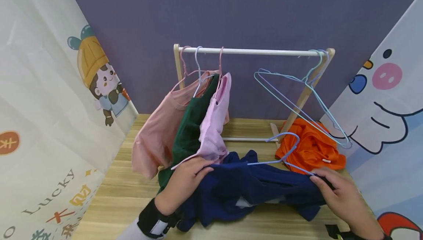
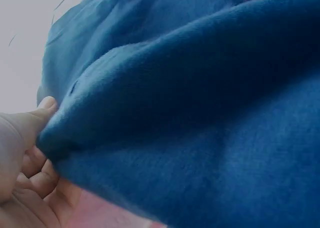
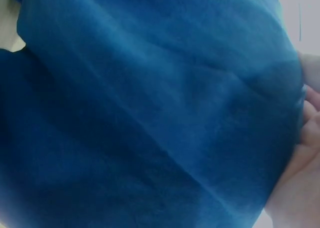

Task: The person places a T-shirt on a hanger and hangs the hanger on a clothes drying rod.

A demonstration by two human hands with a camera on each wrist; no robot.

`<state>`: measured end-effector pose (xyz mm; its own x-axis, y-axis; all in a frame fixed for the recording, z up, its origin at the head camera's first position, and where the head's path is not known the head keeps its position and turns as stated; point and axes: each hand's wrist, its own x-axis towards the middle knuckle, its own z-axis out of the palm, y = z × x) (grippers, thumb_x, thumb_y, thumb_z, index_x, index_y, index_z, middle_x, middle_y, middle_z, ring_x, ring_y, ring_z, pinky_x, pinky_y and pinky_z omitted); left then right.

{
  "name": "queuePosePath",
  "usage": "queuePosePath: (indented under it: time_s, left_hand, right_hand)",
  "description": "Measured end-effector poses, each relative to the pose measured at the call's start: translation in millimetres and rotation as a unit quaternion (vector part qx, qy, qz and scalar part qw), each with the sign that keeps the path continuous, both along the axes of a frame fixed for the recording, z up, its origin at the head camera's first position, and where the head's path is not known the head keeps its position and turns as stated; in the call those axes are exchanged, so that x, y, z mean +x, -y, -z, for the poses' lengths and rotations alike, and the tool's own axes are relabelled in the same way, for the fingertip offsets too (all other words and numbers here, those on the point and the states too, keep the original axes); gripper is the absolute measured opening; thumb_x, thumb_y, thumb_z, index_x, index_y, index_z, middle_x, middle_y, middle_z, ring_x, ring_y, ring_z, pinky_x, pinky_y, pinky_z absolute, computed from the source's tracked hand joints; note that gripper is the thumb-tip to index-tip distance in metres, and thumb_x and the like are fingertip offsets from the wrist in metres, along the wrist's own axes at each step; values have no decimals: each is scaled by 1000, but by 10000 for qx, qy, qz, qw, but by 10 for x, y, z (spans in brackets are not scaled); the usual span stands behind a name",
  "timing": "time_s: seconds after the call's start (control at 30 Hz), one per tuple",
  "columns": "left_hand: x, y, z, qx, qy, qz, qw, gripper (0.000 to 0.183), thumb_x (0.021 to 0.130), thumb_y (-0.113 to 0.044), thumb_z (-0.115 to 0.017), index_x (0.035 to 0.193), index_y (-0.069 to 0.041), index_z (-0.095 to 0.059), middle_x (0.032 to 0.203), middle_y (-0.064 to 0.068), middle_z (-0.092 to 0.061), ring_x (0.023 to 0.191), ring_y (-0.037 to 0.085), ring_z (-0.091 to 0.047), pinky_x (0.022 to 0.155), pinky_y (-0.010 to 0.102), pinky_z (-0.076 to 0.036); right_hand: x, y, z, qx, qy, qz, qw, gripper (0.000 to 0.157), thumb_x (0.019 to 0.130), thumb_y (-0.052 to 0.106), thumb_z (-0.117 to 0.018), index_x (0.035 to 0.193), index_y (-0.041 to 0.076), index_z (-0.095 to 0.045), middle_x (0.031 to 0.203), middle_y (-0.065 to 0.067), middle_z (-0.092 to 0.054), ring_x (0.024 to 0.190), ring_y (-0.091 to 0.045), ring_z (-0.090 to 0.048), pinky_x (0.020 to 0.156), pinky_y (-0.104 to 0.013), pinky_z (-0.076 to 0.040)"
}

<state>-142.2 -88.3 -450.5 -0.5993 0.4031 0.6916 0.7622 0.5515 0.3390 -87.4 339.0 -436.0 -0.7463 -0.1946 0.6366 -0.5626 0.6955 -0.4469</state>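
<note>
A navy blue garment (image 1: 228,199) is stretched between both hands over the wooden table, a periwinkle hanger (image 1: 264,163) set in its neck opening with the hook upward. My left hand (image 1: 185,179) pinches the garment at its left shoulder, thumb on top. On the other side, my right hand (image 1: 342,192) pinches the right shoulder by the hanger's end. In the left wrist view, thumb and curled fingers grip an edge of the blue cloth (image 2: 150,103). The right wrist view has blue cloth (image 3: 150,113) over most of it, with fingers at its right edge. Cloth hides the hanger's left end.
Behind stands a clothes rack (image 1: 251,51). On its left hang a salmon shirt (image 1: 158,133), a dark green garment (image 1: 188,126) and a pink garment (image 1: 213,126). Bare hangers (image 1: 305,82) hang at right, above a crumpled orange garment (image 1: 307,144). Printed curtains flank the table (image 1: 122,192).
</note>
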Motion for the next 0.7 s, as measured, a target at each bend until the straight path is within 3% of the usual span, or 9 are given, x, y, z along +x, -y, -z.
queuePosePath:
  time_s: [0.3,0.7]
  left_hand:
    - [-26,-5,64,120,78,62,9999,24,87,-10,-81,111,-10,-78,99,-3,-77,92,9,-73,86,24,-58]
    - [-13,-92,65,135,268,77,9995,17,89,-14,-80,107,-12,-79,95,-4,-77,89,8,-72,84,22,-58]
  right_hand:
    - [88,-183,-45,-150,437,441,9980,29,86,-17,-70,103,7,-73,104,28,-65,98,17,-56,85,0,-40]
    - [189,-409,-60,-54,1107,1034,9884,19,96,-8,-66,104,9,-71,98,27,-63,85,12,-56,70,-5,-43]
